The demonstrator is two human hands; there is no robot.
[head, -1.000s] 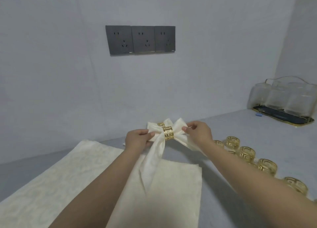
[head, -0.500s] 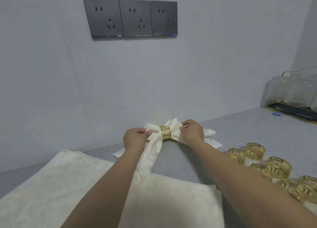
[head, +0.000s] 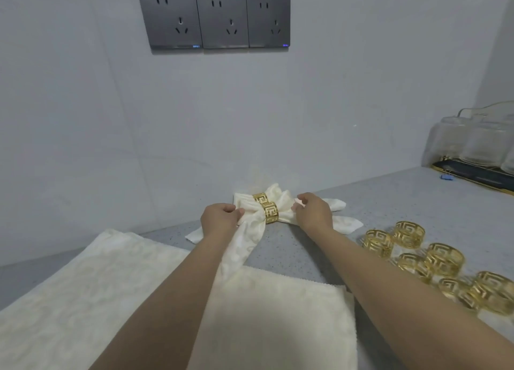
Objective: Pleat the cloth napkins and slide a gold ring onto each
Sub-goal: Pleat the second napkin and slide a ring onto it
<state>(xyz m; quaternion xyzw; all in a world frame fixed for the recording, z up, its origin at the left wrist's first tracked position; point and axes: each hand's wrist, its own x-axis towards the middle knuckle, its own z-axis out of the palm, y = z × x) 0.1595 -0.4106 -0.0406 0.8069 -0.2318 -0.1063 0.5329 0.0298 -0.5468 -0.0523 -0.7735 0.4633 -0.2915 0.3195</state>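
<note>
Two ringed napkins are now showing by the counter's [head: 389, 200] back edge: the rear ringed napkin [head: 244, 198], hidden a moment ago, is peeking out behind the front napkin [head: 281, 208]. Your left hand [head: 219, 220] is pinching the front napkin's left tail; your right hand [head: 314, 212] is loosening, its curled fingers barely touching the right fan. Its gold ring [head: 269, 212] is sitting mid-cloth. Spare rings [head: 442, 259] are lying toward the right edge.

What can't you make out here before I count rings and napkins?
Head view:
- Loose gold rings: overlapping, row cut off at the right edge.
- Rear ringed napkin: front ringed napkin covers it.
- Right hand: its grip, fingertips hidden.
- Flat napkins: arms, bottom edge cover them.
</note>
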